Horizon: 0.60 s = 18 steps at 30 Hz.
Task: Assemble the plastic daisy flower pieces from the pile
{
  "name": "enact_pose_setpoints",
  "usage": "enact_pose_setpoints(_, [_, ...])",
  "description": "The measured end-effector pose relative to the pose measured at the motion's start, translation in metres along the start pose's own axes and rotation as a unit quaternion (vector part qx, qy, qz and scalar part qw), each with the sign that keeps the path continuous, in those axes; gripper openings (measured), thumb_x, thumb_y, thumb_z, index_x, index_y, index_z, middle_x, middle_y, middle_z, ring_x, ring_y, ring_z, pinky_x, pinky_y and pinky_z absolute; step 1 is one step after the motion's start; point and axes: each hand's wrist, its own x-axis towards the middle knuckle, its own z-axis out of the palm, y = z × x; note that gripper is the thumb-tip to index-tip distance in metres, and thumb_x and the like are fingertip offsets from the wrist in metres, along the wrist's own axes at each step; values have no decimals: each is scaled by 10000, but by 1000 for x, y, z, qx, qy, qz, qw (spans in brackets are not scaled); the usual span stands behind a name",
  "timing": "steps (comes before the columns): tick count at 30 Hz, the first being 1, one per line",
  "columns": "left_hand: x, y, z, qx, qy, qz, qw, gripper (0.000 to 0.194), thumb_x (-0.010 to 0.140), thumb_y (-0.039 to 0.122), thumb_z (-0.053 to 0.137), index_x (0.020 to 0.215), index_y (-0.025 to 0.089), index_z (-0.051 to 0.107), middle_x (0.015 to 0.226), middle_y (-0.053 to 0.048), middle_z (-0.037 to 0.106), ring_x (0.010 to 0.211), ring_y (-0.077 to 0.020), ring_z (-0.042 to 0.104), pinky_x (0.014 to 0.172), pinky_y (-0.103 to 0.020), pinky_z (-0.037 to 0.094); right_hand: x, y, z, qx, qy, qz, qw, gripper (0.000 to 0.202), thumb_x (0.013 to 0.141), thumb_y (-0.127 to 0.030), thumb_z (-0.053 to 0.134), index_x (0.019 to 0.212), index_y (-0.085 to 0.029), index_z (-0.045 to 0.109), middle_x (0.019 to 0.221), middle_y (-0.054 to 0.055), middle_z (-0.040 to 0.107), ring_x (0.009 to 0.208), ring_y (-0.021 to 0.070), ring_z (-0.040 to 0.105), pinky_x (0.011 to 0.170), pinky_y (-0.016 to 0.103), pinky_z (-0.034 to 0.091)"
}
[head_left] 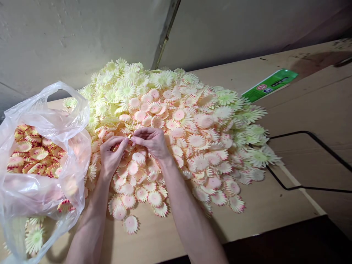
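Both hands meet over a large heap of artificial flower petal discs (196,139), pink with red-tipped edges in front and pale green-yellow behind. My left hand (111,154) is closed, its thumb and forefinger pinched together. Facing it, my right hand (152,143) also pinches, fingertips almost touching those of the left. A tiny pale yellow bit (130,136) shows between the fingertips; it is too small to name, and the fingers partly cover it. Pink discs lie right beneath both hands.
At the left, a translucent plastic bag (74,135) stands open with many red-edged discs inside. A green packet (271,85) lies behind the heap at the right. A bent black metal rod (330,150) sticks out over the wooden table (255,216). A grey wall (110,33) closes the back.
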Motion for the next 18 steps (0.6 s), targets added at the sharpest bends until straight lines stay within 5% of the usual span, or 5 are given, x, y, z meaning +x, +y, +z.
enact_pose_setpoints(18, [-1,-2,-1,2,-8,7,1000,189,875,388,761,813,220,822,836,-51,792,772,-176,715,743,-307,578,0,2,-1,9,-5,2,1000,232,614,-295,945,777,-218,798,710,-6,777,602,130,714,652,269,644])
